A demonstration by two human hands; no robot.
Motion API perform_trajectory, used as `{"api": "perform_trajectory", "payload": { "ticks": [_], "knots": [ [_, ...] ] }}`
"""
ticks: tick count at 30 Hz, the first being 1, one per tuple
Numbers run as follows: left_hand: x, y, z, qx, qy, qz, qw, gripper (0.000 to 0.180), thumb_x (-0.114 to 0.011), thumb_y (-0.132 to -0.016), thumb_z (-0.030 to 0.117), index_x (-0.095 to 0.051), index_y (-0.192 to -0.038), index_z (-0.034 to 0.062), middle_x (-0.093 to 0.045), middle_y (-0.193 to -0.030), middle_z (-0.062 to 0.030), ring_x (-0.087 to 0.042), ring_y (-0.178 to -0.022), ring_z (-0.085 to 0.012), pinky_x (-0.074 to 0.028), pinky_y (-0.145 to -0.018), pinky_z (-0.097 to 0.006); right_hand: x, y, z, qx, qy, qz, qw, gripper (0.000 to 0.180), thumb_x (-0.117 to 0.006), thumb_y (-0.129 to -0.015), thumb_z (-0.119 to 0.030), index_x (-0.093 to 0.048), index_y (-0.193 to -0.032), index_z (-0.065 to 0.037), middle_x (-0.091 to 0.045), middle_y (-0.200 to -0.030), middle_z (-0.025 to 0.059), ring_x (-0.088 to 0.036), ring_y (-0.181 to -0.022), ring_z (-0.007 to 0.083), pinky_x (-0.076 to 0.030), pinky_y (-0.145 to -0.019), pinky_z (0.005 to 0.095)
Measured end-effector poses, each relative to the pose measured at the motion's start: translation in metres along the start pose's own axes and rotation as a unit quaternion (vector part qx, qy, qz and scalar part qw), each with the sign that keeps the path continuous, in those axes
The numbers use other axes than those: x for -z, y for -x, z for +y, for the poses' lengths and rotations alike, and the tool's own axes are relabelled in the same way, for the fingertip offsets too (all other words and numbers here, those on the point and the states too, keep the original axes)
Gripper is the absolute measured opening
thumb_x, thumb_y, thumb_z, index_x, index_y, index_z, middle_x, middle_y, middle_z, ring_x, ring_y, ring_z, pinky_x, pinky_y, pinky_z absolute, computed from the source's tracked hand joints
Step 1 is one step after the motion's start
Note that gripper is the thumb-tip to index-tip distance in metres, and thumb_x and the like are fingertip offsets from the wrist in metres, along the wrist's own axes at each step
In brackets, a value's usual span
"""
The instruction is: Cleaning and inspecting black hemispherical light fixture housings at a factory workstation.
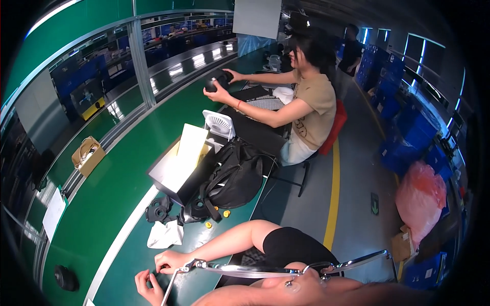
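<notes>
My right hand (171, 260) rests over the green bench with its fingers curled inward; a small dark patch shows under the fingertips, too unclear to name. Close below it, my left hand (149, 289) is raised palm inward, fingers loosely bent and apart, with nothing visible in it. A glasses arm crosses in front and partly covers both wrists. Just beyond my right hand lies a crumpled white cloth or tissue (165, 234). Black moulded parts (158, 208) sit behind it, and several small yellow pieces (209, 224) are scattered beside them.
A black backpack (237, 176) leans against an open box (173, 178) holding paper, beside a white fan (219, 124). Further along, a seated co-worker (311, 102) holds a black object (219, 80). A dark round object (65, 278) lies at lower left. Blue crates (408, 122) line the right side.
</notes>
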State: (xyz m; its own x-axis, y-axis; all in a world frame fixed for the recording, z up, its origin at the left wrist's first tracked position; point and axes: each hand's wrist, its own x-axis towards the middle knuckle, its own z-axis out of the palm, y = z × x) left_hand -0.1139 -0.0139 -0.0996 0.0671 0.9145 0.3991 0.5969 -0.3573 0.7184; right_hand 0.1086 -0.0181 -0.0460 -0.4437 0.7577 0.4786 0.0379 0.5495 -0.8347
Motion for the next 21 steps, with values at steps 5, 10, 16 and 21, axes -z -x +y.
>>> {"api": "perform_trajectory", "payload": {
  "ticks": [5, 10, 16, 21],
  "knots": [
    [-0.003, 0.001, -0.029, -0.116, 0.02, 0.01, 0.993, 0.018, -0.065, -0.078, 0.008, -0.062, -0.095, 0.0052, -0.056, -0.093, -0.0109, -0.054, -0.071, -0.016, -0.046, -0.062, -0.026, 0.001, 0.0, 0.0, 0.005, 0.001, -0.007, 1.0, 0.009, -0.061, -0.071, -0.005, -0.064, -0.079, -0.002, -0.055, -0.075, 0.0067, -0.053, -0.056, 0.0152, -0.041, -0.05, 0.0272],
    [0.006, 0.0, 0.06, -0.152, 0.037, 0.037, 0.987, 0.021, -0.065, -0.077, 0.009, -0.06, -0.097, 0.0063, -0.053, -0.093, -0.0087, -0.051, -0.064, -0.0106, -0.045, -0.055, -0.022, 0.002, 0.001, 0.007, -0.011, -0.009, -0.025, 1.0, 0.009, -0.061, -0.071, -0.005, -0.064, -0.079, -0.002, -0.055, -0.075, 0.0066, -0.053, -0.057, 0.0149, -0.04, -0.051, 0.0272],
    [0.006, 0.0, 0.062, -0.166, 0.033, 0.045, 0.985, 0.02, -0.065, -0.077, 0.008, -0.06, -0.096, 0.0062, -0.053, -0.093, -0.0083, -0.05, -0.063, -0.0106, -0.044, -0.053, -0.021, 0.003, 0.0, 0.004, -0.025, -0.007, -0.034, 0.999, 0.01, -0.062, -0.071, -0.006, -0.064, -0.08, -0.002, -0.055, -0.076, 0.0064, -0.053, -0.057, 0.015, -0.04, -0.051, 0.0273],
    [-0.005, 0.002, -0.02, -0.183, 0.026, 0.026, 0.982, 0.02, -0.065, -0.077, 0.007, -0.06, -0.096, 0.0058, -0.054, -0.094, -0.0087, -0.051, -0.064, -0.0108, -0.045, -0.054, -0.021, 0.003, 0.001, 0.003, -0.026, -0.018, -0.031, 0.999, 0.01, -0.062, -0.071, -0.005, -0.064, -0.08, -0.002, -0.056, -0.077, 0.0065, -0.053, -0.057, 0.015, -0.041, -0.051, 0.0271]
  ]
}}
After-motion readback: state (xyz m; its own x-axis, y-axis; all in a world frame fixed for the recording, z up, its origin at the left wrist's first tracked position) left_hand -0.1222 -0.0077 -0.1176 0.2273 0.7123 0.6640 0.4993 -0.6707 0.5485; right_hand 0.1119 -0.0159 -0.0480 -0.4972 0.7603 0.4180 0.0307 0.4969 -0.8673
